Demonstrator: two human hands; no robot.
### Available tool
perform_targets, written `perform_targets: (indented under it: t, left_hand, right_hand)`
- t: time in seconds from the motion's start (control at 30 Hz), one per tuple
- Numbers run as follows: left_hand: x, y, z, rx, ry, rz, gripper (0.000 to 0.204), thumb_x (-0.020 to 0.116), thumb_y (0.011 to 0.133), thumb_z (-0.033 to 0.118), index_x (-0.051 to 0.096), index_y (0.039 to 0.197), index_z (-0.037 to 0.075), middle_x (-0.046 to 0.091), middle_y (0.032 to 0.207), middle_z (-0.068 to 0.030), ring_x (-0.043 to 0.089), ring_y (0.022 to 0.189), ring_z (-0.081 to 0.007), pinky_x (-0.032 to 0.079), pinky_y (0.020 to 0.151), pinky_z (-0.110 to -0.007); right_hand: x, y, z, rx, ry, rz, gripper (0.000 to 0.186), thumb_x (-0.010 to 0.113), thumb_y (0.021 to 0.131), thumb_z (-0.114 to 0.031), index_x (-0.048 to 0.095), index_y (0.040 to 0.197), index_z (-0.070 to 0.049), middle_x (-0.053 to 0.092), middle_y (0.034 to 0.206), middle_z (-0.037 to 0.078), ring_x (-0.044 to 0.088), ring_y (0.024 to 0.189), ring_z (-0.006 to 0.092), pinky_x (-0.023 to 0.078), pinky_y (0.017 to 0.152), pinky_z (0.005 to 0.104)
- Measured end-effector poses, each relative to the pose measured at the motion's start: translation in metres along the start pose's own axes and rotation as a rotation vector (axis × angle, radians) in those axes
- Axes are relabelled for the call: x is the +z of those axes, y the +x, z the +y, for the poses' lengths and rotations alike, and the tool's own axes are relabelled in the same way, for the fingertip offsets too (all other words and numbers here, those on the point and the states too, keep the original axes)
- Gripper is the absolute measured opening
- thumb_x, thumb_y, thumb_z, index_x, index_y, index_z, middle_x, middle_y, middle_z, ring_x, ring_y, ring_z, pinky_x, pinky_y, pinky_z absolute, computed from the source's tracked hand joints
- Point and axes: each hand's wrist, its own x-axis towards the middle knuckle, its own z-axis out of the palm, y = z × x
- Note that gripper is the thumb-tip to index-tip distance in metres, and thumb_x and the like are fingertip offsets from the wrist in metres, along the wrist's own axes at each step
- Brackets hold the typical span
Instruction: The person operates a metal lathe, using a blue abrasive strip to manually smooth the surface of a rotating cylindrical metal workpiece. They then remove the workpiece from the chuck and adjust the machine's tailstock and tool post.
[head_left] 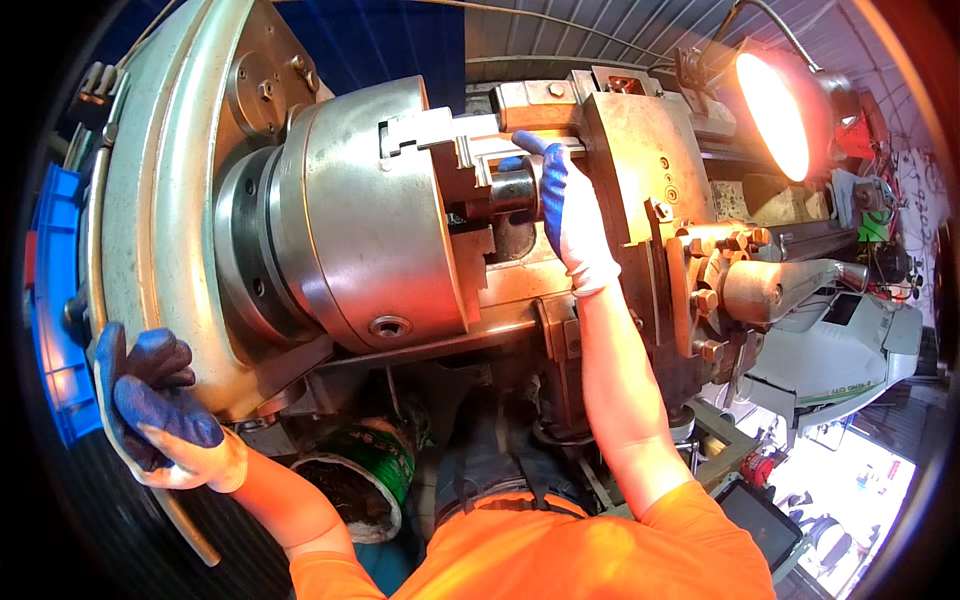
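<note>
My left hand (160, 410), in a blue-and-white glove, is at the lower left against a long metal rod (195, 535), its fingers apart and loosely curled. My right hand (560, 205), gloved the same way, is closed round the far end of a dark steel cylinder (505, 192), with the index finger raised above it; part of its grip is hidden. The cylinder sits between the stepped jaws (415, 135) of a large lathe chuck (365, 235), just left of the carriage block (635, 150).
A lit lamp (775, 115) hangs at upper right over the tool post (710, 270) and its handle (770, 290). A blue crate (60, 300) stands at far left. Below are a green bucket (385, 470) and a dark screen-like panel (750, 525). A white machine (840, 350) is at right.
</note>
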Motion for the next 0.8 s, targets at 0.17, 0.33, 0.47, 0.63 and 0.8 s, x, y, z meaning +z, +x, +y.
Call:
perform_targets:
  t: [0.17,0.33,0.47,0.63,0.8]
  left_hand:
    - [-0.002,0.000,0.001,-0.057,0.145,0.180,0.054,0.032,0.101,0.036,0.059,0.111,-0.009,0.060,0.065,-0.0075,0.055,0.052,-0.0111,0.039,0.050,-0.019]
    - [-0.005,0.002,0.004,0.030,0.370,0.223,0.053,0.029,0.102,0.033,0.058,0.108,-0.012,0.054,0.060,-0.0049,0.048,0.050,-0.0098,0.041,0.052,-0.021]
    - [-0.020,-0.005,-0.016,0.138,0.362,0.274,0.046,0.033,0.101,0.028,0.056,0.108,-0.012,0.054,0.063,-0.0055,0.046,0.050,-0.0095,0.040,0.052,-0.021]
    - [-0.017,0.000,-0.007,0.280,0.365,0.159,0.036,0.044,0.099,0.022,0.057,0.112,-0.009,0.059,0.068,-0.0062,0.051,0.052,-0.0108,0.042,0.053,-0.020]
    - [0.000,-0.005,-0.001,-0.052,0.034,0.161,0.046,0.042,0.099,0.034,0.062,0.111,-0.006,0.066,0.073,-0.0112,0.058,0.055,-0.0128,0.035,0.049,-0.020]
  right_hand:
    - [0.015,-0.003,-0.009,-0.015,-0.382,0.087,0.034,0.049,0.099,-0.028,0.062,0.120,-0.004,0.051,0.074,-0.009,0.037,0.062,-0.0015,0.030,0.053,0.0142]
    - [0.009,0.002,-0.005,-0.128,-0.462,0.069,0.032,0.048,0.099,-0.027,0.065,0.112,-0.003,0.050,0.071,-0.008,0.039,0.060,0.0011,0.033,0.053,0.0180]
    - [0.017,-0.001,0.003,-0.171,-0.414,0.192,0.032,0.047,0.099,-0.025,0.066,0.110,-0.002,0.061,0.081,-0.002,0.046,0.066,0.0039,0.040,0.059,0.0210]
    - [0.010,0.000,-0.007,-0.136,-0.596,0.076,0.033,0.046,0.098,-0.024,0.065,0.111,-0.001,0.066,0.088,0.005,0.055,0.075,0.0099,0.046,0.070,0.0247]
    - [0.007,0.000,0.010,-0.263,-0.488,0.141,0.047,0.037,0.101,-0.039,0.061,0.121,-0.003,0.067,0.098,0.008,0.055,0.077,0.0122,0.047,0.076,0.0266]
